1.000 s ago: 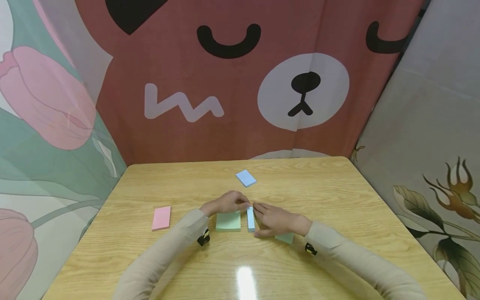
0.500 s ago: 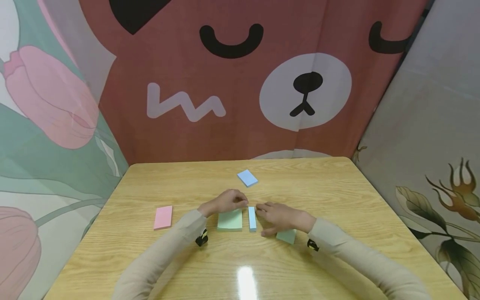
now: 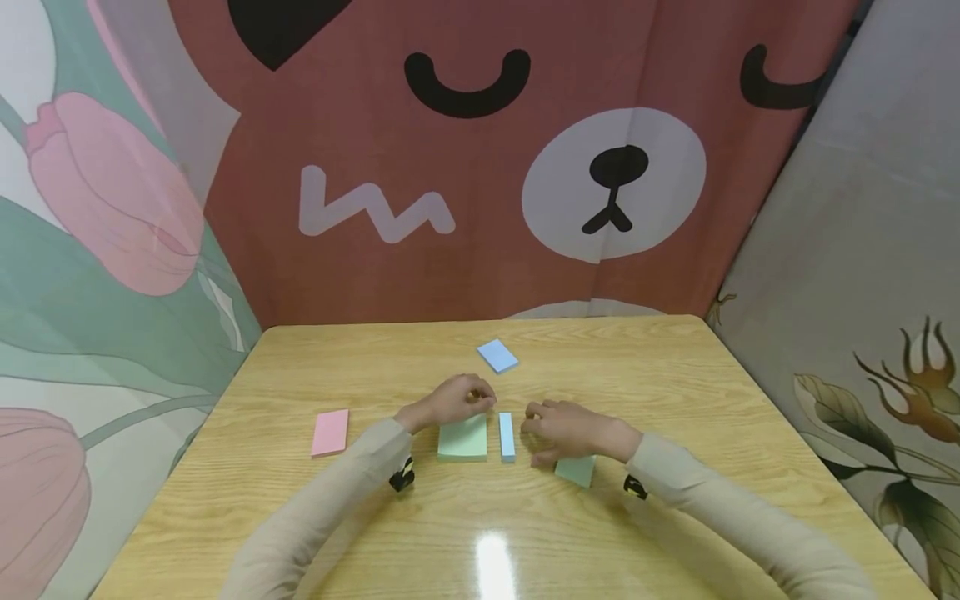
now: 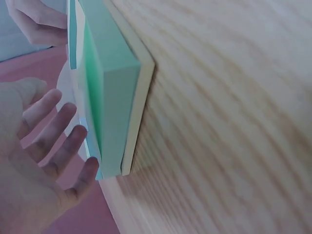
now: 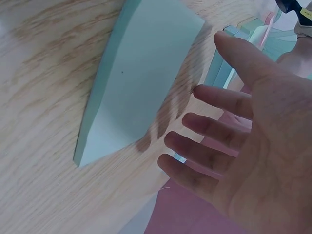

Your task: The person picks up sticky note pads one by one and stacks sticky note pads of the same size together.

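My left hand (image 3: 457, 400) hovers over the far edge of a green sticky note pad (image 3: 462, 442), its fingers loosely bent and holding nothing. The left wrist view shows that pad (image 4: 119, 97) with a cream layer under the green. Just to its right, a narrow light-blue sticky note pad (image 3: 507, 437) lies lengthwise on the table. My right hand (image 3: 573, 429), fingers spread and relaxed, is on the other side of the narrow pad, apart from it. A second green pad (image 3: 576, 472) lies partly hidden under that hand; in the right wrist view this pad (image 5: 141, 73) has slanted edges.
A pink sticky note pad (image 3: 331, 433) lies at the left of the wooden table (image 3: 420, 533). Farther back is a blue pad (image 3: 498, 356), turned at an angle. Printed cloths (image 3: 375, 275) hang behind and at both sides of the table.
My right hand has drawn away to the right from the narrow blue pad, which it was beside. My left hand has lifted slightly back from the pad's far end.
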`<state>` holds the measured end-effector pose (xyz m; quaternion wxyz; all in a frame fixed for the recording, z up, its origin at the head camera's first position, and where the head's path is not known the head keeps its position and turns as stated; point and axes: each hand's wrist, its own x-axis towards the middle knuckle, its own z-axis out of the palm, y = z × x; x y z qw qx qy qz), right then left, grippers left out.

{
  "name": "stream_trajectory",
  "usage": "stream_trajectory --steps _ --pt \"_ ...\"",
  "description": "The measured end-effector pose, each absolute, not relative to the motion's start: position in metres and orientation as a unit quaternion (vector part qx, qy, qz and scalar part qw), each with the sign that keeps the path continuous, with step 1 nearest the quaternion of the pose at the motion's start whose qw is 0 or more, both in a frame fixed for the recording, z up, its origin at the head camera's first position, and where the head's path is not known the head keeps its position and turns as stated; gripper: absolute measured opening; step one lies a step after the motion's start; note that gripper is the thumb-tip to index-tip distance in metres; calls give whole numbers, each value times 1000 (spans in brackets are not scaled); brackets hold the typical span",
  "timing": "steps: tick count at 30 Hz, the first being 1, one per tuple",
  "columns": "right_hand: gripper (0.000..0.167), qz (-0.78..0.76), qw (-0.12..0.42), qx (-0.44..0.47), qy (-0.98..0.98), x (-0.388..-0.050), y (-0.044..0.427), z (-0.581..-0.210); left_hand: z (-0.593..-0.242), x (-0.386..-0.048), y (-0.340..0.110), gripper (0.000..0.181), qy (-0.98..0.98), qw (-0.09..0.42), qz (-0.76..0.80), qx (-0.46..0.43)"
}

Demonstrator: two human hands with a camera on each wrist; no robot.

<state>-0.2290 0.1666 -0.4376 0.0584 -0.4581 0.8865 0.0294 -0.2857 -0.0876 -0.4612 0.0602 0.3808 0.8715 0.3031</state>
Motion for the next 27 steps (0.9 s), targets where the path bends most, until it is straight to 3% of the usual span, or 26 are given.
stream_trajectory --steps 11,27 --pt "43 -2 43 -452 891 -224 176 -436 -456 -283 -93 22 876 1 309 371" --pt "54 4 9 -464 886 -214 193 -435 -458 -285 -106 20 868 -1 340 363"
